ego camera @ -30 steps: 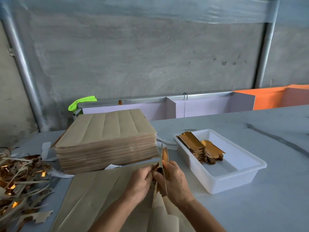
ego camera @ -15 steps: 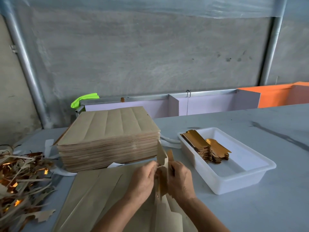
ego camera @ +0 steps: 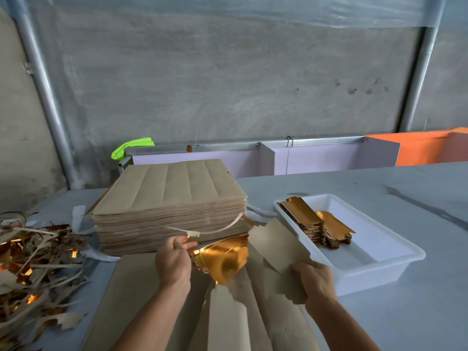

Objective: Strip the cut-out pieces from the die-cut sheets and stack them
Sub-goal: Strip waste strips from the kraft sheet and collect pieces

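Basically the grey table (ego camera: 379, 188) filled the view under a concrete wall (ego camera: 228, 84), with a tall stack of die-cut sheets (ego camera: 172, 206) just beyond both sets of fingers. Left of the left fingers, well apart, lay the scrap pile (ego camera: 33, 257). The white tray (ego camera: 395, 259) sat just right of the right fingers, holding stacked pieces (ego camera: 316, 224) with their long axes running away from the person. A loose sheet (ego camera: 141, 300) lay flat under both wrists. The right hand (ego camera: 316, 279) gripped a cut-out piece (ego camera: 276, 244), kraft side up, long axis slanting up and left from its fingers; fingers curled round the near end. The left hand (ego camera: 173, 262) pinched a thin waste strip (ego camera: 215, 230) arcing up to the right, with a gold-faced flap (ego camera: 222, 257) between the two hands. Judged next: the piece goes right into the tray, and the right hand was nearer. The flimsy strip might snag.
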A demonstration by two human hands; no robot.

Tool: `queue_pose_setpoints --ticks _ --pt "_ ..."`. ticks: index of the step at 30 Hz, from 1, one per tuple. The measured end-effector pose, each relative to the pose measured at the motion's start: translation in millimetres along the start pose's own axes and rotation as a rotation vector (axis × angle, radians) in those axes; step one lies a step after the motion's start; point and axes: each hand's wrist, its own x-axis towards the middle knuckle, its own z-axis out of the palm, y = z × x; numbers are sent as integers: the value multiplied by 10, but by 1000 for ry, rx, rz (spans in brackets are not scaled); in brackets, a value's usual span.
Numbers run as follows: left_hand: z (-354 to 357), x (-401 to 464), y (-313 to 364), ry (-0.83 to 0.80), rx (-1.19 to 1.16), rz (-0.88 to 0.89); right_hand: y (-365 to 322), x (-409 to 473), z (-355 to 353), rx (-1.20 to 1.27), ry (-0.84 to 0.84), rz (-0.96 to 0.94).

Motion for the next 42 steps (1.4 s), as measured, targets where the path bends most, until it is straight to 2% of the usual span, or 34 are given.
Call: queue_pose_setpoints --ticks 5,9,12,17,20,25,30,34,38,40,42 --pt "55 -18 62 48 84 146 -48 15 -163 83 39 78" --pt "182 -268 101 -230 82 233 -73 -110 -142 234 -90 140" --pt "240 -479 38 -397 145 171 17 -257 -56 296 -176 112" --pt "233 -564 -6 -572 337 54 170 -410 130 471 -230 21" --pt "230 -537 57 -594 341 -6 205 -468 269 567 -279 9" --pt "265 -539 40 -584 327 -98 277 -528 359 501 -306 37" --pt "231 -487 -20 -628 337 -22 141 -383 147 503 -409 187" --pt "235 -511 -56 -705 243 -29 89 -378 172 445 -384 215" --pt "295 -592 -68 -605 152 -50 146 -523 354 473 -485 157" --pt "294 -567 -96 -510 147 -39 115 -515 310 395 -418 124" --pt "265 -492 -121 -451 166 9 59 -452 195 194 -330 21"
